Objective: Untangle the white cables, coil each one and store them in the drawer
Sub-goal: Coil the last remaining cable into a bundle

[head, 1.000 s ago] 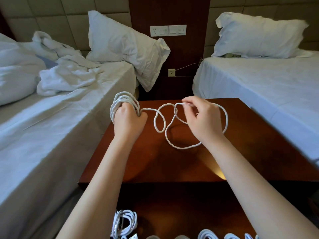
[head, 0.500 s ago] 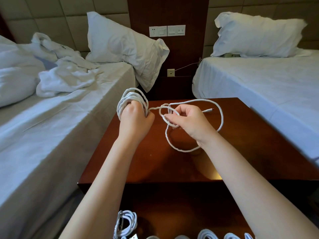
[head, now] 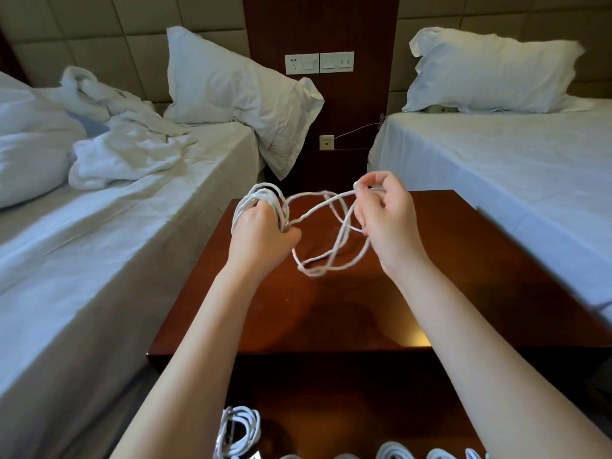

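Note:
My left hand (head: 261, 231) grips a bundle of white cable loops (head: 261, 197) that stand up above the fist. From that coil the loose end of the white cable (head: 326, 256) runs right in crossing loops and hangs just above the wooden nightstand (head: 331, 309). My right hand (head: 385, 220) pinches this free length near its top between thumb and fingertips. At the bottom edge, several coiled white cables (head: 240, 432) lie in the open drawer (head: 331, 425).
A bed with rumpled sheets and a pillow (head: 238, 94) borders the nightstand on the left. A made bed (head: 496, 160) borders it on the right. Wall sockets and switches (head: 319, 62) sit on the dark panel behind.
My right hand has lifted and moved right with the free cable, pulling its loops up off the nightstand. My left hand keeps its grip on the coil.

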Demonstrator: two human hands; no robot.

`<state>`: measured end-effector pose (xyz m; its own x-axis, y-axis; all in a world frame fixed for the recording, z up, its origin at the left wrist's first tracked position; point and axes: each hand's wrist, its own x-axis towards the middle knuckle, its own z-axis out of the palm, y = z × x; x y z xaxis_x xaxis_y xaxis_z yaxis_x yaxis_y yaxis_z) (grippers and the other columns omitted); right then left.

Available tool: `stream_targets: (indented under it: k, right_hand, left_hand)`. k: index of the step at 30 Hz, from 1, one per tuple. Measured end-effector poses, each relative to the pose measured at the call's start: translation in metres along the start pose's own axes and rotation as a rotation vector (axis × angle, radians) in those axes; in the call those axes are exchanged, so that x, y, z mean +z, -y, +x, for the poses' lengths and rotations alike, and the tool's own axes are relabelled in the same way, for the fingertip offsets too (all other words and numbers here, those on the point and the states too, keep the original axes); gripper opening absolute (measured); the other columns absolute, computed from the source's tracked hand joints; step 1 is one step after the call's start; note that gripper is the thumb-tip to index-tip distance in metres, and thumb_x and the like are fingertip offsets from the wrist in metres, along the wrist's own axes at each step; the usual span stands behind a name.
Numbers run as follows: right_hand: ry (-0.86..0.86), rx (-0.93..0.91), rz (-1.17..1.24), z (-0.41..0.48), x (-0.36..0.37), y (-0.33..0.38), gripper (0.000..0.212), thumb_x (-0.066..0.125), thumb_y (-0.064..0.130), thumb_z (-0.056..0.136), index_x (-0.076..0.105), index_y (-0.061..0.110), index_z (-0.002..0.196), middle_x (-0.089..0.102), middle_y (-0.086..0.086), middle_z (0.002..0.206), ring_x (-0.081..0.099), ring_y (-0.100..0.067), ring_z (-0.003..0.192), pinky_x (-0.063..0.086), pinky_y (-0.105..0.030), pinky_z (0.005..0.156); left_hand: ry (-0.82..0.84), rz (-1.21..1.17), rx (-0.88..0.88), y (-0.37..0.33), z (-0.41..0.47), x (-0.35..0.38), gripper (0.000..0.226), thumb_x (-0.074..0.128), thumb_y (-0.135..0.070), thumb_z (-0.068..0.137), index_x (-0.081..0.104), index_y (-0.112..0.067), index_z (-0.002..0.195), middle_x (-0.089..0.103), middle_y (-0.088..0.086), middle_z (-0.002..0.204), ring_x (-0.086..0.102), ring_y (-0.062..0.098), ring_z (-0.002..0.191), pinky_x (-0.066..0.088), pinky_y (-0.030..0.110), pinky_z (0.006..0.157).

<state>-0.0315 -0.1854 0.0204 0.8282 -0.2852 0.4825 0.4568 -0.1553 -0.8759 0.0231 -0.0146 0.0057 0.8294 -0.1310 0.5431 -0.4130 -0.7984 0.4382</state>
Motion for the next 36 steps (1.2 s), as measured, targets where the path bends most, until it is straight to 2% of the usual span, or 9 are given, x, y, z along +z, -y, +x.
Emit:
stream_targets:
  k: [3,8,10,13,19,25,29,32,36]
  right_hand:
    - [-0.021,-0.462,-0.517,0.004,-0.006,-0.012,0.013,0.066,0.021,0.092,0.06,0.01,0.092,0.055,0.012,0.064,0.054,-0.003,0.051,0.035,-0.008,0.045]
    - [-0.133,-0.709,-0.86,0.013,-0.019,-0.022,0.026,0.071,0.036,0.085,0.069,0.011,0.082,0.066,0.002,0.071,0.052,-0.006,0.059,0.022,-0.005,0.053]
    - [-0.141,-0.737,-0.884,0.014,-0.021,-0.026,0.028,0.071,0.04,0.085,0.07,0.012,0.082,0.067,0.0,0.073,0.058,-0.011,0.063,0.021,-0.005,0.055]
    - [-0.123,-0.684,-0.834,0.016,-0.022,-0.029,0.034,0.066,0.047,0.087,0.071,0.013,0.085,0.067,0.0,0.075,0.059,-0.012,0.065,0.027,-0.009,0.052]
    - [0.001,-0.477,-0.672,0.013,-0.02,-0.036,0.054,0.04,0.061,0.093,0.069,0.016,0.084,0.052,0.01,0.068,0.048,-0.009,0.061,0.037,-0.027,0.05]
    - [0.243,-0.306,-0.575,0.001,-0.005,-0.042,0.05,0.03,0.045,0.099,0.05,0.013,0.067,0.037,0.007,0.048,0.038,-0.011,0.045,0.025,-0.023,0.047]
    - [0.406,-0.3,-0.804,-0.007,0.007,-0.044,0.031,0.034,0.022,0.097,0.06,0.007,0.106,0.052,0.001,0.062,0.043,-0.01,0.051,0.031,-0.026,0.051]
    - [0.448,-0.261,-0.884,-0.009,0.012,-0.04,0.022,0.04,0.016,0.102,0.059,0.009,0.111,0.046,0.01,0.061,0.044,-0.005,0.051,0.027,-0.017,0.051]
    - [0.546,-0.339,-0.95,-0.011,0.017,-0.028,0.038,0.037,0.023,0.104,0.036,0.025,0.142,0.059,0.004,0.075,0.05,-0.008,0.058,0.037,-0.021,0.053]
  left_hand:
    - [0.02,-0.015,0.032,-0.006,-0.004,0.001,0.043,0.07,-0.013,0.075,0.035,-0.017,0.052,0.039,-0.007,0.058,0.04,0.009,0.055,0.025,0.016,0.047]
    - [0.3,-0.175,0.018,-0.015,-0.011,0.011,0.035,0.064,-0.011,0.08,0.037,-0.013,0.057,0.046,0.003,0.061,0.045,0.014,0.05,0.045,0.026,0.047]
    - [0.475,-0.29,-0.041,-0.019,-0.013,0.012,0.033,0.059,-0.012,0.085,0.04,-0.01,0.058,0.045,0.004,0.055,0.045,0.015,0.043,0.042,0.022,0.041]
    - [0.735,-0.562,-0.046,-0.024,-0.016,0.006,0.034,0.053,-0.011,0.088,0.044,-0.006,0.056,0.044,0.007,0.046,0.038,0.018,0.037,0.048,0.028,0.048]
    - [0.952,-1.063,-0.002,-0.037,-0.015,-0.015,0.024,0.048,-0.021,0.078,0.042,-0.009,0.059,0.038,0.001,0.04,0.031,0.011,0.03,0.042,0.024,0.043]
    - [0.79,-1.458,-0.028,-0.048,-0.014,-0.02,0.023,0.054,-0.03,0.07,0.045,-0.012,0.06,0.037,-0.002,0.041,0.032,0.007,0.029,0.04,0.019,0.04]
    - [0.607,-1.583,-0.095,-0.05,-0.013,-0.017,0.025,0.051,-0.03,0.082,0.043,-0.01,0.069,0.041,-0.003,0.047,0.036,0.007,0.036,0.043,0.02,0.046]
    - [0.464,-1.558,-0.123,-0.047,-0.013,-0.013,0.021,0.058,-0.023,0.075,0.042,-0.01,0.07,0.044,-0.003,0.049,0.04,0.007,0.04,0.046,0.023,0.052]
    - [0.224,-1.552,-0.17,-0.035,-0.004,-0.011,0.017,0.051,-0.019,0.083,0.043,-0.012,0.07,0.046,-0.003,0.051,0.043,0.008,0.044,0.044,0.025,0.056]
